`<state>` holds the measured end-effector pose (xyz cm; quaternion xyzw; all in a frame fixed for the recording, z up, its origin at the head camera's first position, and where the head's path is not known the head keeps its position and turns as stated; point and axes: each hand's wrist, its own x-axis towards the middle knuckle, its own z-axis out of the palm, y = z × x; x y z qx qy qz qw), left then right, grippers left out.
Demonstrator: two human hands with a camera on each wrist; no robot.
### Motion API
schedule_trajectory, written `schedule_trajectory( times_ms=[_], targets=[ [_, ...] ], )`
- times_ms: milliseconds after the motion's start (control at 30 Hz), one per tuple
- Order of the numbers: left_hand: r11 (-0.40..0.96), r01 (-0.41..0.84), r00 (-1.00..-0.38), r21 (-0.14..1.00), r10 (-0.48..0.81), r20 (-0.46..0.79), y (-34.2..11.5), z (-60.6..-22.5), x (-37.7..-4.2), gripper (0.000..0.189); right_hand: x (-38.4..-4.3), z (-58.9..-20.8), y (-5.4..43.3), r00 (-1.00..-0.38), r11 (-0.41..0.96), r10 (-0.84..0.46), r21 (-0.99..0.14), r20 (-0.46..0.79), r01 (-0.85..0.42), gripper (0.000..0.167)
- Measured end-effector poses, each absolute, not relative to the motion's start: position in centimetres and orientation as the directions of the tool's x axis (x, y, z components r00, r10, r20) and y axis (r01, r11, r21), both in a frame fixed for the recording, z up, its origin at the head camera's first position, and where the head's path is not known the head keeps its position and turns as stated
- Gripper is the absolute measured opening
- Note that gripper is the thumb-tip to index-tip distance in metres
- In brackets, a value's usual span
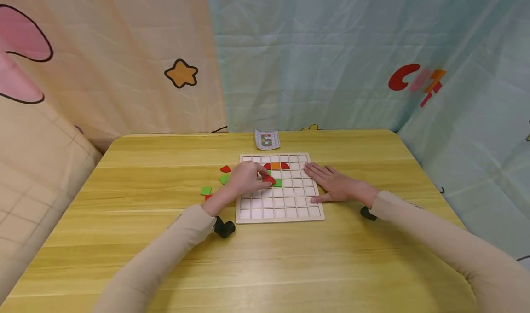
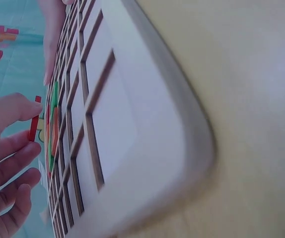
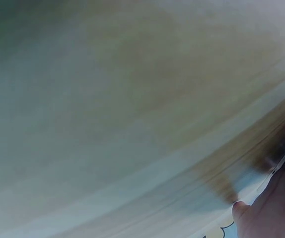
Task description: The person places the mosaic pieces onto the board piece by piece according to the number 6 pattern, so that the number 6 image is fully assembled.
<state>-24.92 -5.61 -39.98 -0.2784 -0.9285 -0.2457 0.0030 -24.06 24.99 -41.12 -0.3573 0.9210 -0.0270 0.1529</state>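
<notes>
A white grid board [image 1: 279, 220] with a wooden frame lies on the table. My left hand [image 1: 245, 178] pinches a red quarter-circle tile [image 1: 269, 180] between thumb and fingertips, close over the board; the left wrist view shows this red tile [image 2: 35, 126] on edge above the grid. In the board's cells lie an orange square tile [image 1: 275, 165] with a red rounded tile [image 1: 285, 166] on either side. Below them is a green square tile [image 1: 279, 182], and another green tile is partly hidden by the left hand. My right hand [image 1: 336, 187] rests on the board's right edge, fingers straight.
Left of the board lie loose tiles: a red quarter-circle [image 1: 225, 169], green pieces [image 1: 206, 190] and a red piece [image 1: 208, 197] partly behind the left wrist. A patterned paper card [image 1: 267, 140] lies beyond the board. Curtains [image 1: 331, 50] hang behind the table.
</notes>
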Motion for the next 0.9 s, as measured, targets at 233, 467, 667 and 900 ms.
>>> schedule_trajectory(
  times_ms=[233,467,667,900],
  targets=[
    [0.725,0.503,-0.849,0.471,0.516,0.111,-3.9,-40.0,-25.1,0.026,-24.0,-40.9,24.9,-0.698,0.743,-0.666,-0.157,-0.264,-0.65,0.094],
    [0.717,0.515,-0.84,0.47,0.531,0.111,-2.4,-40.2,-25.4,0.026,-23.9,-40.6,24.8,-0.698,0.744,-0.666,-0.163,-0.262,-0.649,0.093],
    [0.719,0.509,-0.842,0.474,0.53,0.1,-1.5,-40.4,-25.5,0.026,-23.9,-40.7,24.8,-0.699,0.743,-0.667,-0.159,-0.258,-0.651,0.093],
    [0.71,0.512,-0.838,0.484,0.535,0.102,-1.0,-40.8,-25.7,0.026,-23.9,-40.6,24.8,-0.697,0.741,-0.669,-0.16,-0.256,-0.652,0.093]
  ],
)
